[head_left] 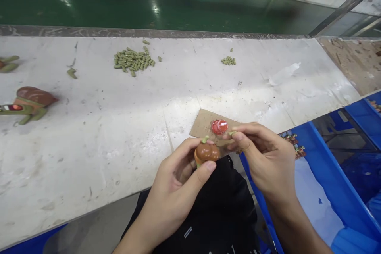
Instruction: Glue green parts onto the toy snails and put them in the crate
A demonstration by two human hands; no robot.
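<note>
My left hand [178, 176] is closed round a small brown toy body [206, 152] with green parts, held over the near edge of the white worktable [98, 127]. My right hand [263, 156] pinches a small green piece [231, 132] right beside the toy, next to a shiny red part [219, 126] at its top. Both hands hover above a brown cardboard square [203, 124] lying on the table.
A pile of small green pieces [133, 60] and a smaller pile [228, 61] lie at the back. An assembled brown-and-green toy [28, 103] rests at the left; another [8, 64] is at the edge. A clear plastic bottle [284, 74] lies right. Blue bins [327, 170] stand at my right.
</note>
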